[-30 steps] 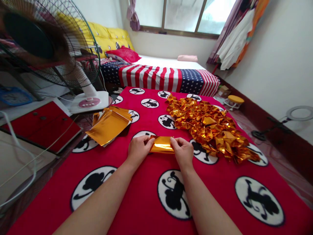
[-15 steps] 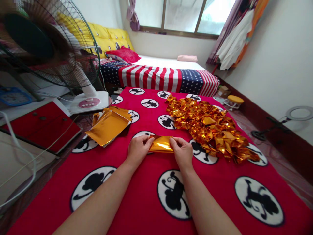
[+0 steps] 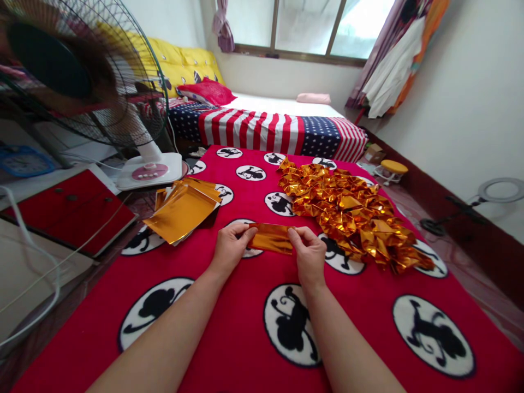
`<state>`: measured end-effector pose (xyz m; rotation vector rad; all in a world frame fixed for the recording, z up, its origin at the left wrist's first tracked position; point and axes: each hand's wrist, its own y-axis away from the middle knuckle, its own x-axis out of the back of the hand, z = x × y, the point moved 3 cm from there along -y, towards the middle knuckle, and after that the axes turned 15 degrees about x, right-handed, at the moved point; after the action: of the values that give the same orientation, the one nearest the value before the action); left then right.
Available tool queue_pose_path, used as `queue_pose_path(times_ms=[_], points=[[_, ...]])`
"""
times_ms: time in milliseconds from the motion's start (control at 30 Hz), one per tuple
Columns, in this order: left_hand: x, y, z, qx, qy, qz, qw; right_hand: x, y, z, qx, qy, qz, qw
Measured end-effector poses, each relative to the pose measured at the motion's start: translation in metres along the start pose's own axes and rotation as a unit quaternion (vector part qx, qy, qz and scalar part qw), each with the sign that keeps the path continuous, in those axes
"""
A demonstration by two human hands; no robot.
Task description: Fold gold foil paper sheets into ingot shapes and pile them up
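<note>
Between my two hands stretches a folded strip of shiny gold foil paper, held just above the red cloth. My left hand pinches its left end between thumb and fingers. At the right end, my right hand grips it the same way, thumb on top. To the left lies a loose stack of flat gold foil sheets. A big heap of folded, crinkled gold foil pieces spreads over the cloth on the right.
A fan with blurred blades stands at the left, beside a red-topped cabinet. Behind the cloth-covered surface is a bed with a stars-and-stripes cover. A yellow stool and a ring light stand on the right.
The foil strip has tilted, its face turning from bright glare to darker orange. My hands have moved slightly apart. The stack and the heap look the same.
</note>
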<state>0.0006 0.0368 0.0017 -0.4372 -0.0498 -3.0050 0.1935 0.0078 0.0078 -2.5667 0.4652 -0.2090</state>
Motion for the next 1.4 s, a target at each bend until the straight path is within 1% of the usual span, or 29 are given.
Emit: queue_pose_path(times_ms=[167,300,367,400,467,567,633,700,833,933,1067,1133,1200,1233,1300,1367,1400], points=[[-0.001,0.001,0.000,-0.009,-0.010,-0.009,1.000,0.001,0.001,0.003,0.004,0.007,0.002,1.000],[-0.001,0.001,0.001,-0.026,-0.060,-0.001,0.998,0.000,0.002,0.003,-0.010,0.026,0.003,1.000],[-0.001,0.003,0.003,-0.044,-0.104,0.010,0.994,0.001,0.002,0.003,-0.015,0.065,-0.004,0.998],[-0.001,0.004,0.004,-0.054,-0.130,0.020,0.990,0.001,0.001,0.003,-0.013,0.102,-0.012,0.995],[-0.001,0.007,0.007,-0.070,-0.190,0.041,0.978,0.003,0.000,0.003,-0.006,0.198,-0.038,0.979],[-0.002,0.011,0.011,-0.084,-0.281,0.057,0.954,0.005,-0.003,0.004,0.002,0.323,-0.085,0.942],[-0.004,0.012,0.013,-0.088,-0.330,0.056,0.938,0.005,-0.005,0.005,0.002,0.373,-0.113,0.921],[-0.006,0.013,0.014,-0.092,-0.364,0.058,0.925,0.004,-0.007,0.004,0.004,0.404,-0.129,0.906],[-0.008,0.015,0.015,-0.096,-0.399,0.067,0.909,0.001,-0.006,0.003,0.012,0.433,-0.142,0.890],[-0.009,0.017,0.016,-0.086,-0.412,0.066,0.905,0.000,-0.006,0.002,0.018,0.436,-0.143,0.888],[-0.009,0.019,0.017,-0.063,-0.389,0.068,0.917,-0.002,-0.006,-0.002,0.041,0.427,-0.133,0.893],[-0.007,0.019,0.019,-0.081,-0.366,0.088,0.923,-0.003,-0.006,-0.005,0.059,0.423,-0.149,0.892],[-0.007,0.019,0.022,-0.121,-0.360,0.094,0.920,-0.006,-0.005,-0.006,0.076,0.414,-0.178,0.890],[-0.008,0.019,0.022,-0.146,-0.363,0.081,0.917,-0.007,-0.005,-0.006,0.082,0.410,-0.191,0.888],[-0.011,0.019,0.022,-0.192,-0.366,0.027,0.910,-0.008,-0.005,-0.006,0.093,0.405,-0.209,0.885],[-0.013,0.018,0.021,-0.216,-0.360,-0.025,0.907,-0.009,-0.005,-0.007,0.102,0.410,-0.218,0.880],[-0.014,0.018,0.020,-0.219,-0.355,-0.039,0.908,-0.009,-0.005,-0.007,0.104,0.416,-0.221,0.876]])
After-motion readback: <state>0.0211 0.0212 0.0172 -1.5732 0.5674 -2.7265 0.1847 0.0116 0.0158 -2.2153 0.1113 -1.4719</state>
